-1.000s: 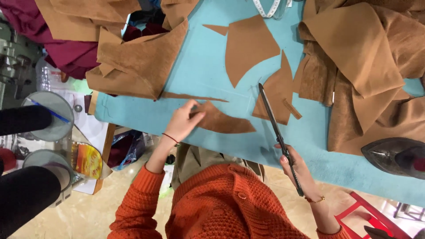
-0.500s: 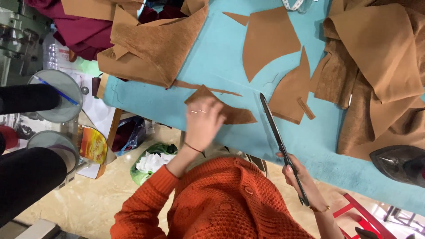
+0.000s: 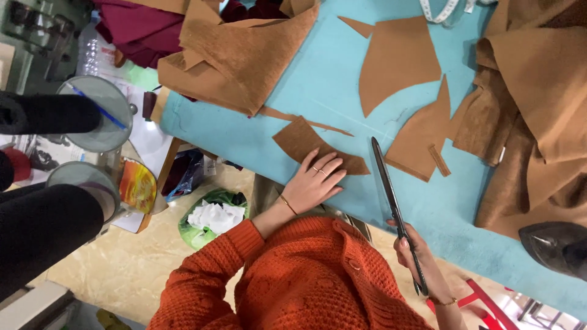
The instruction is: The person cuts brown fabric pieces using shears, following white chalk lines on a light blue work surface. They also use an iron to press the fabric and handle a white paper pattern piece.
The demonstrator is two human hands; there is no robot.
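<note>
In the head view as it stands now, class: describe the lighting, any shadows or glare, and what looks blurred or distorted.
Head view: even, soft light on the turquoise table cover; faint shadows beside the left hand and under the scissors in the right hand; a dull sheen on the dark iron; the orange sweater close up looks large; no obvious motion blur.

Matt brown suede-like cloth piece under left hand; dark metal shears in right hand; smooth turquoise table cover.
</note>
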